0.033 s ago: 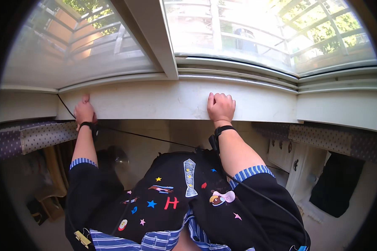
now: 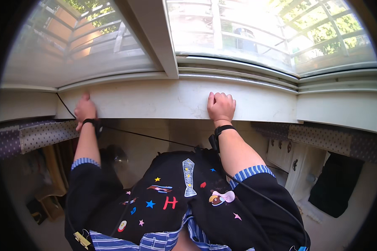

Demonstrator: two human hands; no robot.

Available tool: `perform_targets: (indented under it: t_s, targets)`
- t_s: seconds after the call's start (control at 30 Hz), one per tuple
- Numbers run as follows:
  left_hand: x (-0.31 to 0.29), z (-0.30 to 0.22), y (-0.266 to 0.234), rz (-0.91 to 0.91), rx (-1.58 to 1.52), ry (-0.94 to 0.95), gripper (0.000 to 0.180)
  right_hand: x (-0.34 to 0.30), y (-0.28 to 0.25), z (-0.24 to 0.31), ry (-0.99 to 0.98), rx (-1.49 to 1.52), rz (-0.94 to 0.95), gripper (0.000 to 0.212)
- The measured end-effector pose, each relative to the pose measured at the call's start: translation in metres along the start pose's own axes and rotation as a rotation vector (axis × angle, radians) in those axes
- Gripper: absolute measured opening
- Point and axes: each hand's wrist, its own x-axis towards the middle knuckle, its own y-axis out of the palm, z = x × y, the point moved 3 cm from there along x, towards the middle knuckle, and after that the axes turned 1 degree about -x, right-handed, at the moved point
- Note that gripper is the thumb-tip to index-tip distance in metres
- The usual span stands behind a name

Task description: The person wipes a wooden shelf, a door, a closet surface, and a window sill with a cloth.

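Observation:
My left hand [image 2: 86, 109] is at the left part of the white window sill [image 2: 155, 100], slightly blurred. One finger stretches up over the sill; another digit points down past its front edge. A black cable [image 2: 67, 106] runs behind this hand, and I see nothing held in it. Further right, my right hand [image 2: 221, 108] rests on the sill as a fist, knuckles toward the window, with nothing showing in it. Each wrist wears a black band, the left band [image 2: 97, 125] and the right band [image 2: 223, 130].
Beyond the sill stand a left window pane [image 2: 92, 54], a thick frame post [image 2: 151, 37] and sliding tracks [image 2: 238, 74]. Dotted curtains [image 2: 50, 133] hang at both sides. Low at the right are a white cabinet [image 2: 299, 165] and a dark cloth [image 2: 337, 184]. The cable [image 2: 151, 137] crosses before my body.
My left hand and wrist have shifted slightly to the right and turned a little. The right fist stays in place on the sill.

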Motion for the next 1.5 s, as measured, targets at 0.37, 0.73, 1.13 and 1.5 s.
perform_targets:
  t_s: [0.37, 0.73, 1.13, 1.5]
  targets:
    - [-0.252, -0.328, -0.027, 0.329, -0.723, 1.198, 0.017, -0.003, 0.006, -0.016, -0.006, -0.033, -0.026, 0.033]
    - [-0.08, -0.062, -0.002, -0.182, -0.368, 0.355, 0.022, -0.004, 0.004, -0.011, -0.016, -0.017, -0.024, 0.031]
    - [-0.049, -0.07, -0.008, -0.353, -0.024, 0.779, 0.029, -0.001, -0.004, -0.011, -0.008, -0.039, -0.003, 0.032]
    - [-0.137, -0.156, 0.005, 0.08, -0.367, 0.229, 0.034, -0.005, -0.022, -0.027, 0.006, 0.503, 0.14, 0.037]
